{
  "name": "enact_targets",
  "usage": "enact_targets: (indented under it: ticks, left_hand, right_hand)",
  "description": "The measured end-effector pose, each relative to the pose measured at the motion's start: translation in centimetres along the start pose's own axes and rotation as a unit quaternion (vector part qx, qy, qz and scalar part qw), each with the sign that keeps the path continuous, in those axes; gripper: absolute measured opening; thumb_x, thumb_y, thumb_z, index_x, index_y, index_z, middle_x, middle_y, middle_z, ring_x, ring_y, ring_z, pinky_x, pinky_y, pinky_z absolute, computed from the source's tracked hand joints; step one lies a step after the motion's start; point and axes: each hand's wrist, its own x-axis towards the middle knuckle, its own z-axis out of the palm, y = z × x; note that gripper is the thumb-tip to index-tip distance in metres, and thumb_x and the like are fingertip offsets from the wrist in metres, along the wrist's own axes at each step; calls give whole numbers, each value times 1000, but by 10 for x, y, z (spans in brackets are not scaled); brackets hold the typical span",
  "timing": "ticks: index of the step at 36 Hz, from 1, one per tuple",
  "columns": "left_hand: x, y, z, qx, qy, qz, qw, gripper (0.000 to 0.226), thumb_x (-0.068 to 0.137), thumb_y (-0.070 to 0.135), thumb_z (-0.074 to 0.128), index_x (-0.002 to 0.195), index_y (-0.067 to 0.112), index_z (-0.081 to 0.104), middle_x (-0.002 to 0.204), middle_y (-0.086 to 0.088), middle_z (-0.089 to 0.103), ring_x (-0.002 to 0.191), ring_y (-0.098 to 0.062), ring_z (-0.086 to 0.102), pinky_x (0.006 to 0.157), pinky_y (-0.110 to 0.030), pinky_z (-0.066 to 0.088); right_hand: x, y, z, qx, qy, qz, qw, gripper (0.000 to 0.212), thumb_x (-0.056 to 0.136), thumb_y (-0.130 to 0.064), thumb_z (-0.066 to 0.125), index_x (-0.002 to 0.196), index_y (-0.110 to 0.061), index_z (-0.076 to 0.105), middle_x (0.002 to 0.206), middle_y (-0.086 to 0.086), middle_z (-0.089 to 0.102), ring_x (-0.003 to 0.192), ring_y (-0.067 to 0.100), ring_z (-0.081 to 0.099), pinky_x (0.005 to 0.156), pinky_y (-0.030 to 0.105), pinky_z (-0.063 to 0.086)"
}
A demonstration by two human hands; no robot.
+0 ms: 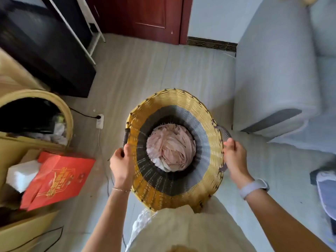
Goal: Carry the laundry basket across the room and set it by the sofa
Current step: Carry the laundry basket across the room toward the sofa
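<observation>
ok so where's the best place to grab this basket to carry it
By the two dark loop handles on opposite sides of the rim of the basket, one hand from each side. The left hand and right hand already hold it so; the wide round body offers no other grip.

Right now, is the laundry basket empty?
No, a bundle of pale pink cloth lies at the bottom of the laundry basket, which both hands hold by its handles.

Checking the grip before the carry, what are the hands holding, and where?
The laundry basket, by its two dark side handles: left hand on the left handle, right hand on the right handle.
</observation>
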Motion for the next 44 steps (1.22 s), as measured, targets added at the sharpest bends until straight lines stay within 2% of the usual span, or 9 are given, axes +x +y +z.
enact_targets:
  ticks: [7,12,17,23,27,32,35,37,44]
  left_hand:
    - [55,63,67,55,-14,-1,998,37,90,22,45,58,8,35,54,-5,29,54,-18,24,52,-31,21]
    - [101,119,112,75,23,-3,997,34,91,24,43,63,4,41,58,-10,36,55,-21,29,51,-33,24]
    - [148,191,162,53,39,29,997,31,90,25,44,68,4,45,62,-12,38,61,-22,32,54,-32,25]
    - [184,260,218,28,-5,54,998,34,92,27,43,69,3,50,60,-10,42,57,-21,36,56,-33,30]
    - [212,282,258,32,-30,23,999,34,93,30,44,76,3,55,69,-14,52,64,-26,46,63,-36,39]
    - [258,319,309,46,-72,24,996,35,93,25,43,63,7,48,57,-5,40,54,-18,36,54,-28,31]
    - [293,349,346,45,-96,16,994,31,95,26,42,80,3,56,63,-5,48,58,-16,42,54,-24,35]
    - [317,373,372,41,-118,10,992,30,95,28,41,86,5,57,70,-5,52,64,-18,47,62,-26,41]
    - [386,451,448,54,-150,-6,987,30,96,29,40,88,5,57,69,-5,49,65,-17,47,65,-27,43]
  right_hand:
    - [94,-28,12,2,8,38,999,32,92,-26,35,72,-6,50,61,5,44,59,24,41,62,33,33]
    - [183,-69,24,9,-18,32,999,40,93,-26,35,86,7,57,75,17,52,66,26,46,63,36,36]
    - [258,-121,24,0,-23,-3,1000,40,94,-26,32,94,7,56,82,15,52,75,27,48,68,35,37]
    - [341,-158,16,21,-2,-1,1000,33,94,-27,34,90,-3,56,69,4,47,62,20,44,65,32,35]
    - [390,-172,15,12,13,4,1000,35,94,-29,33,86,-2,54,67,4,45,64,20,42,63,32,35]
    - [452,-188,18,9,29,28,999,26,92,-27,36,86,-8,53,65,-2,43,66,18,41,56,25,32]
    - [495,-209,18,-4,33,35,999,32,93,-29,36,88,-4,55,69,4,48,69,20,43,62,31,37]
    - [524,-227,18,-9,35,43,998,38,93,-32,35,93,-1,56,75,10,51,71,23,46,68,37,41]
    - [617,-284,25,7,49,70,996,34,94,-34,32,86,-9,53,71,6,47,68,20,44,66,35,40]
